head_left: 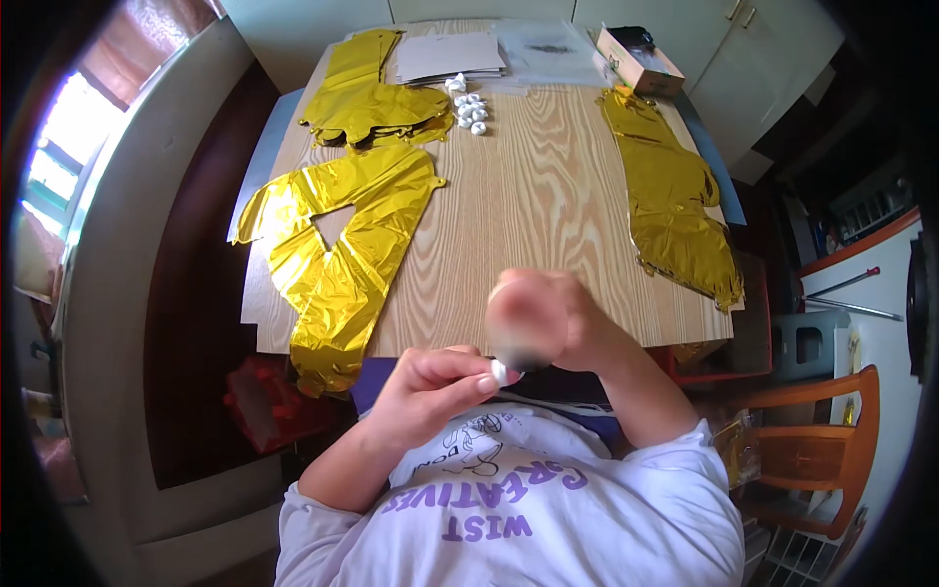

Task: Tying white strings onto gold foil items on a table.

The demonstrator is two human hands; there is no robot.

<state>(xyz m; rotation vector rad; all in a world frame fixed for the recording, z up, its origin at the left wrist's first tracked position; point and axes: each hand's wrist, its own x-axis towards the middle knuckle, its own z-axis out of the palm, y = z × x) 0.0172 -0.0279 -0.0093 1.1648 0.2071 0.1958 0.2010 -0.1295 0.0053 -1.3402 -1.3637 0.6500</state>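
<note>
Close to my body, just off the table's near edge, my left hand (440,383) pinches a small white roll (500,373) between thumb and fingers. It resembles a little coil of ribbon. My right hand (538,318) is right beside it, curled and smeared by motion, so its fingers do not show clearly. Several similar white rolls (471,110) lie in a cluster at the far middle of the table. On the left lies a flat gold foil balloon (377,230) with a triangular opening, its lower end hanging over the near edge.
More flat gold foil balloons (377,103) are stacked at the far left, and another pile (675,186) lies along the right edge. Grey sheets (450,57), clear plastic bags (548,51) and an open box (641,64) line the table's far side. A wooden chair (812,450) stands at right.
</note>
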